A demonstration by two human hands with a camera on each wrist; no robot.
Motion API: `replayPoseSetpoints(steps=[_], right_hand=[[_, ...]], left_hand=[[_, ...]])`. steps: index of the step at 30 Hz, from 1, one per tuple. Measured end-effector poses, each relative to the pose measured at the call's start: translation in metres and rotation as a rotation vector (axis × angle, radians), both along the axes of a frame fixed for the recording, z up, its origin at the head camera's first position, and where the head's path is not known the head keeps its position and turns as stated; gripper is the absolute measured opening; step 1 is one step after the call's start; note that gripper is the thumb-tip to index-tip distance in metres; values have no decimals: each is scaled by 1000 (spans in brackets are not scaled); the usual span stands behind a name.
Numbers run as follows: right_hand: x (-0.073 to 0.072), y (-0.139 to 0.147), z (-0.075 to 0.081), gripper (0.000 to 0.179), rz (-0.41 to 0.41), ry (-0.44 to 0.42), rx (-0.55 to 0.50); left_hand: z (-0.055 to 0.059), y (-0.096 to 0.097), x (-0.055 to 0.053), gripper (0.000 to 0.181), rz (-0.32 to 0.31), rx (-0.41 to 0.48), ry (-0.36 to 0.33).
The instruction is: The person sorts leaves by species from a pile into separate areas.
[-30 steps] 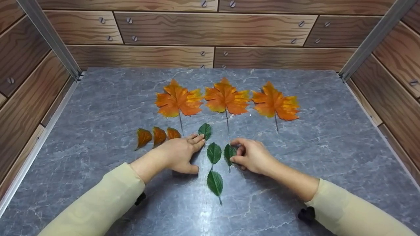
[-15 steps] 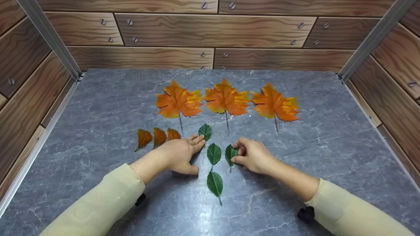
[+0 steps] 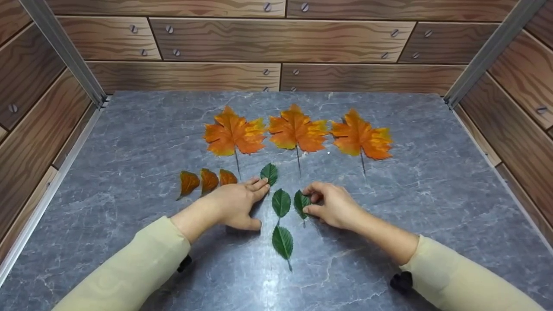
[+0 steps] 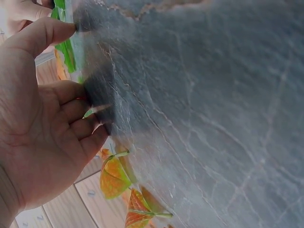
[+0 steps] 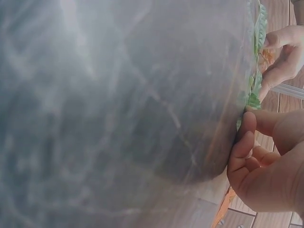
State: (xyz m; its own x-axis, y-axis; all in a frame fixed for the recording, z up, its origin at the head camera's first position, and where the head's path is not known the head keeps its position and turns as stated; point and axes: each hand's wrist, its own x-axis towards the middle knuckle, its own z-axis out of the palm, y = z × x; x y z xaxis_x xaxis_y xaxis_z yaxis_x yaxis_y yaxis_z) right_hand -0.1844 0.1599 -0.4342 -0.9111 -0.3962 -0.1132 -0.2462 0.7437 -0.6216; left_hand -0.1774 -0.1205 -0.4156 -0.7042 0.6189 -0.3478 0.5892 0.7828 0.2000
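In the head view my left hand (image 3: 237,204) lies flat with its fingers extended. Its fingertips touch the lower edge of a green leaf (image 3: 269,172). The right hand (image 3: 332,205) pinches another green leaf (image 3: 301,204) at its right edge between thumb and fingers, at the tabletop. Between the hands lies a third green leaf (image 3: 281,203), with one more green leaf (image 3: 282,242) below it, stem towards me. The right wrist view shows the right fingers (image 5: 247,121) curled at the table surface, their leaf partly hidden.
Three orange maple leaves (image 3: 296,129) lie in a row towards the back, stems pointing at me. Three small brown-orange leaves (image 3: 209,180) lie left, the rightmost partly behind my left hand. Wood-patterned panels (image 3: 281,39) enclose the grey marbled table (image 3: 129,129).
The leaf in my right hand shifts slightly right, then back left towards the middle leaf. My left hand stays in place.
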Motion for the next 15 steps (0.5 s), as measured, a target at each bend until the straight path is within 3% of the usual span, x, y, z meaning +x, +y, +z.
replayPoseSetpoints(steps=[6, 12, 15], right_hand=[[-1, -3, -1, 34, -6, -46, -64], [-2, -4, -4, 36, 13, -25, -59], [-3, -2, -4, 46, 43, 26, -16]], left_hand=[[0, 0, 0, 97, -3, 0, 9], [-1, 0, -1, 97, -3, -6, 8], [-2, 0, -2, 97, 2, -9, 4]])
